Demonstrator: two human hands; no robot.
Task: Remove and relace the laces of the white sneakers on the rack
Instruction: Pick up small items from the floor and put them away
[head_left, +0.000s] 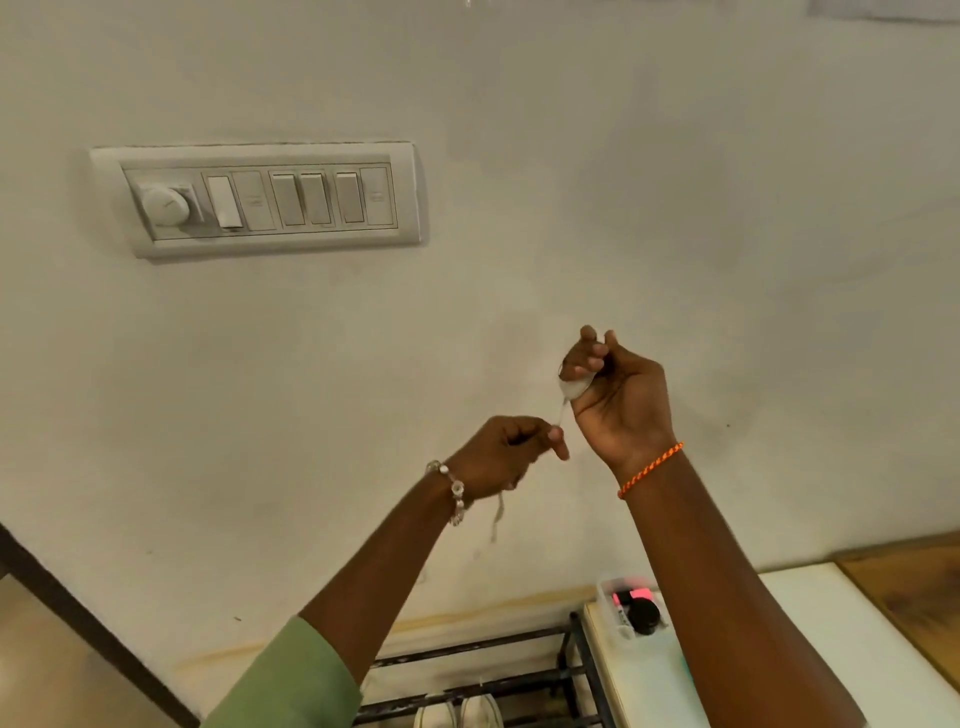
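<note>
Mid-frame, right hand (615, 387) grips bundled lace (574, 387); left hand (511, 454) pinches its free end. Feed slack steadily, avoiding twists.

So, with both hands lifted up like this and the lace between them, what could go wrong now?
1. The right hand holds a bunched lace; only a thin strand runs to the left hand, so a loose grip may let it unwind or tangle.
2. A loose end hangs under the left wrist and may snag on the bead bracelet.
3. The white sneakers sit low on the rack, almost out of view, so relacing needs looking down first.
</note>
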